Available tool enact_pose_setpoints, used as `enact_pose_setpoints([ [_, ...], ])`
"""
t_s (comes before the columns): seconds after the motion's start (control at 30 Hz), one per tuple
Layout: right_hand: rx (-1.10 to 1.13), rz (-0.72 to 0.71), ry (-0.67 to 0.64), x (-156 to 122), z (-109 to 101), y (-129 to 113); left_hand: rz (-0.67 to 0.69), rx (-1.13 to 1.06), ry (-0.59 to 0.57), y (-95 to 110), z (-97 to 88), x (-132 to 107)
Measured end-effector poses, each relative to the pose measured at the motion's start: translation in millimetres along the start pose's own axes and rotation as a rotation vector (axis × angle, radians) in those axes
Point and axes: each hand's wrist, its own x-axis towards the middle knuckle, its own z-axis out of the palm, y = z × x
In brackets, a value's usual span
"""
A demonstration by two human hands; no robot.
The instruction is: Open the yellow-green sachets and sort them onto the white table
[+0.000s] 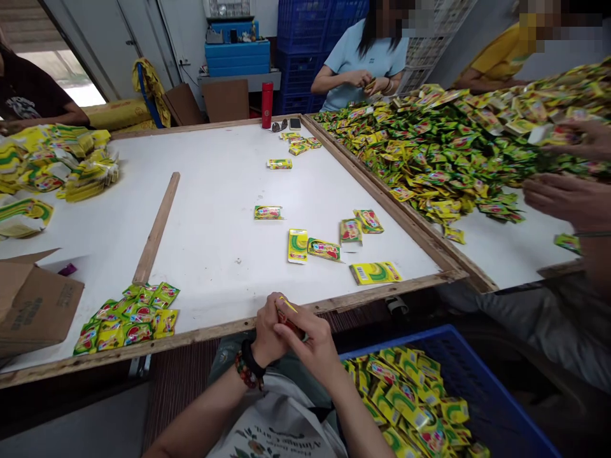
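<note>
Close to the front edge of the white table, my left hand and my right hand are closed together around a small yellow box. Fingers cover most of it; a yellow edge and a reddish part show. On the table beyond lie several small yellow-green boxes, among them an upright-turned one, one beside it and a larger one near the edge. To the left, a cluster of small candy packets lies by the rim.
A blue crate of filled boxes stands at my right side. A wooden strip lies across the table, near a cardboard box and stacked flat cartons. Past a wooden divider, packets are heaped. Other people sit around.
</note>
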Motion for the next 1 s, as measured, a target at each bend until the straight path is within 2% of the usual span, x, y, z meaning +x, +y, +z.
enact_pose_setpoints([
  [0.1, -0.036, -0.052, 0.007, -8, 3, 2, 0.018, -0.07, -0.02, 2, -4.1, 0],
  [0.17, -0.044, -0.032, 0.044, -16, 4, 1, 0.034, -0.18, -0.008, 4, -8.1, 1],
  [0.3, -0.088, 0.019, 0.15, -28, 2, -8, -0.047, -0.638, 0.129, 16, -17.9, 6],
  [0.4, -0.191, -0.028, 0.128, -31, 4, -13, -0.119, -0.954, 0.134, 30, -24.0, 12],
  [0.47, -0.207, -0.057, 0.105, -30, 9, -13, -0.12, -1.013, 0.141, 38, -25.7, 15],
  [0.57, -0.233, -0.11, 0.096, -28, 17, -14, -0.095, -0.966, 0.198, 44, -24.1, 16],
  [0.63, -0.275, -0.125, 0.085, -28, 17, -14, -0.103, -0.931, 0.179, 44, -21.1, 14],
  [0.7, -0.316, -0.085, 0.045, -27, 12, -16, -0.123, -0.913, 0.116, 43, -17.3, 9],
  [0.8, -0.281, 0.074, -0.063, -30, -8, -19, -0.146, -0.875, -0.041, 45, -10.7, -1],
  [0.87, -0.187, 0.182, -0.1, -38, -27, -19, -0.165, -0.874, -0.207, 50, -6.4, -9],
  [0.93, -0.131, 0.271, -0.086, -54, -52, -13, -0.16, -0.849, -0.43, 56, -2.8, -16],
  [1.0, -0.209, 0.402, -0.047, -79, -85, 0, -0.12, -0.73, -0.618, 61, -0.4, -20],
])
